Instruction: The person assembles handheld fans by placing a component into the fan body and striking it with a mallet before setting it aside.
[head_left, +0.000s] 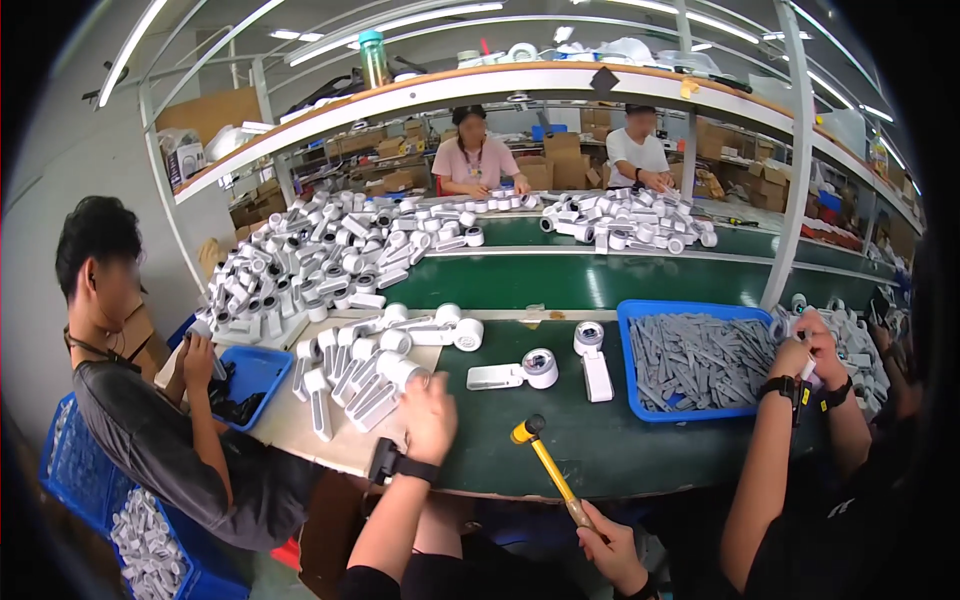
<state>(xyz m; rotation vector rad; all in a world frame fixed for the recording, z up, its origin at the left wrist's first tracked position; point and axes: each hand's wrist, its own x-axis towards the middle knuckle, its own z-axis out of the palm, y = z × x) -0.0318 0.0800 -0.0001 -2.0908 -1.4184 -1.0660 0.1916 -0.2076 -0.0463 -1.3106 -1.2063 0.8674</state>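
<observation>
My right hand (612, 550) grips the wooden lower end of a yellow-handled hammer (550, 464), whose black and yellow head points away over the green work surface. My left hand (430, 420), a black band on its wrist, is at the right side of a group of white round-headed devices with flat handles (345, 375). Its blurred fingers are at the round head of one device (400, 370); whether they grip it is unclear. Ahead of the hammer lie a white device with its round end open (505, 374) and another one (593, 365), turned lengthwise.
A blue tray (628, 365) of grey strips stands right of the two devices. A large pile of white devices (310, 250) is at the far left. Co-workers sit left and right; the right one's hands (810, 350) are beside the tray. A shelf (500, 85) spans overhead.
</observation>
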